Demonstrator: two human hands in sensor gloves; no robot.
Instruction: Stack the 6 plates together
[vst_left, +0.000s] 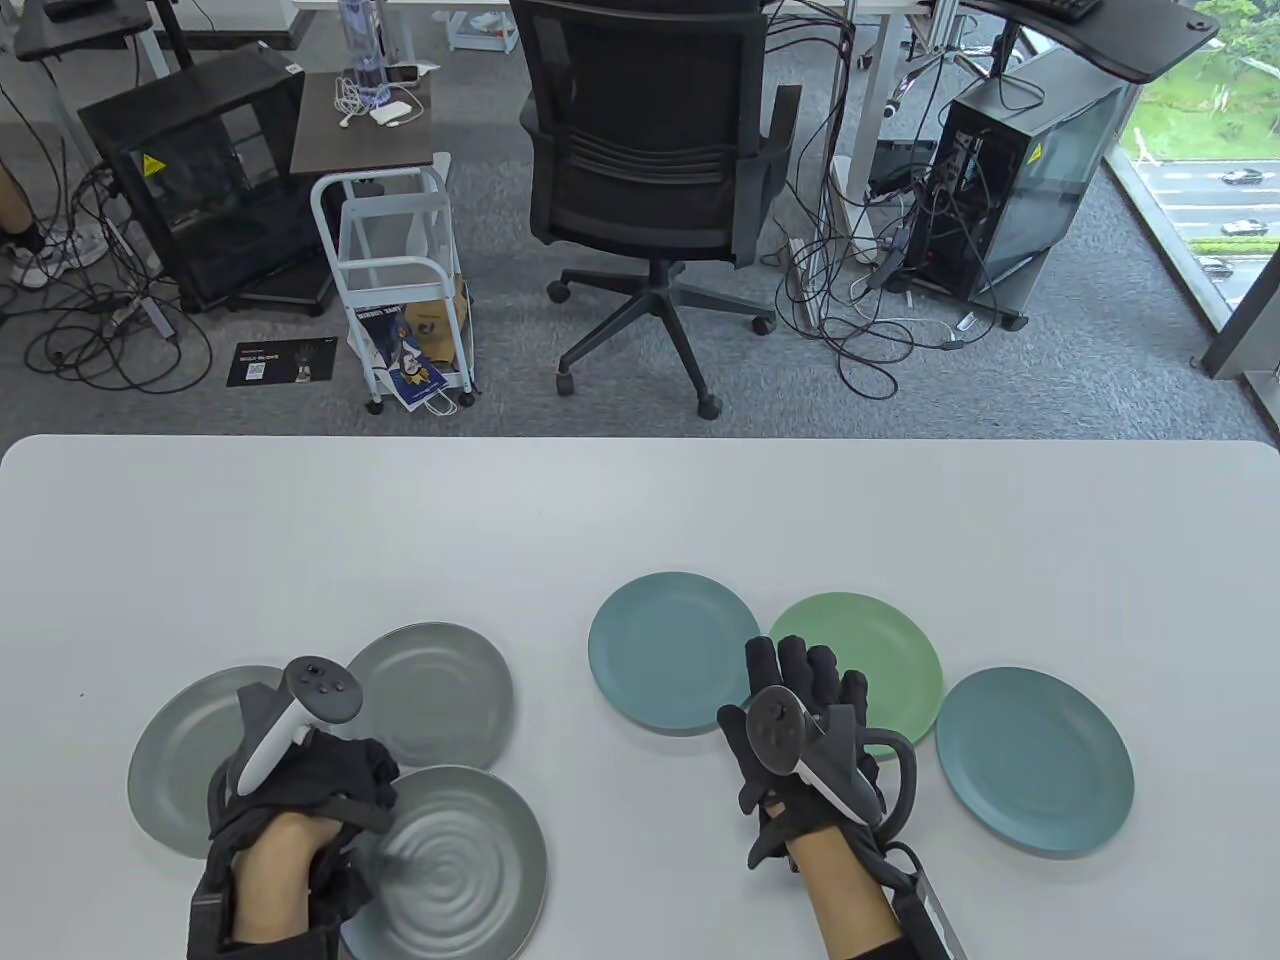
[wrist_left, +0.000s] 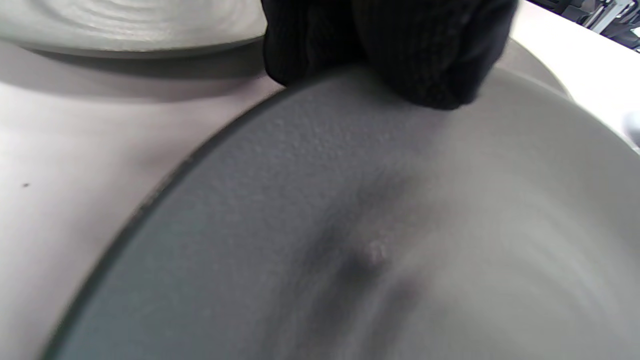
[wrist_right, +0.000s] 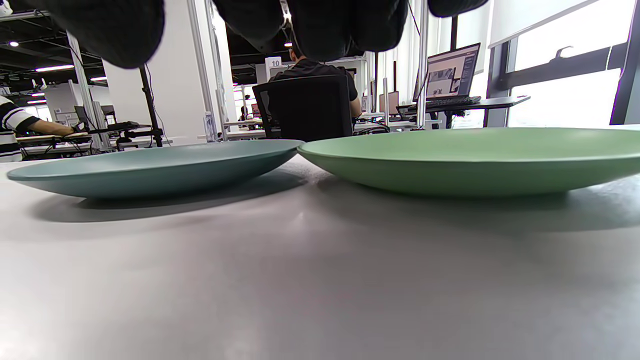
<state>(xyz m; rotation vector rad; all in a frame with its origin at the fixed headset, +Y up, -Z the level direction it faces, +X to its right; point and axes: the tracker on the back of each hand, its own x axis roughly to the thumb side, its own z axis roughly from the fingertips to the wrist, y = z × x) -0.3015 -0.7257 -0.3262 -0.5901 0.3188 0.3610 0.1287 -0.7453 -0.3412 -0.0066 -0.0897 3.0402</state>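
Six plates lie unstacked along the desk's (vst_left: 640, 500) near edge. My left hand (vst_left: 300, 790) grips the front grey plate (vst_left: 460, 870); right hand (vst_left: 810, 740), fingers spread, rests on the green plate (vst_left: 880, 640). Next: lift grey onto its neighbour.

Six plates lie on the white counter (vst_left: 640, 500) in front of me. On my left are three grey ones: the far grey plate (vst_left: 440, 690), the left grey plate (vst_left: 175, 760) and the near grey plate (vst_left: 470, 870). My left hand (vst_left: 300, 790) is curled over the near one's left rim, between it and the left grey plate. On my right, the teal plate (vst_left: 660, 645) touches the green plate (vst_left: 870, 640), and a second teal plate (vst_left: 1035, 760) lies just beside the green one. My right hand (vst_left: 800, 740) lies flat, fingers (vst_left: 795, 665) spread over the meeting rims of the teal and green plates.
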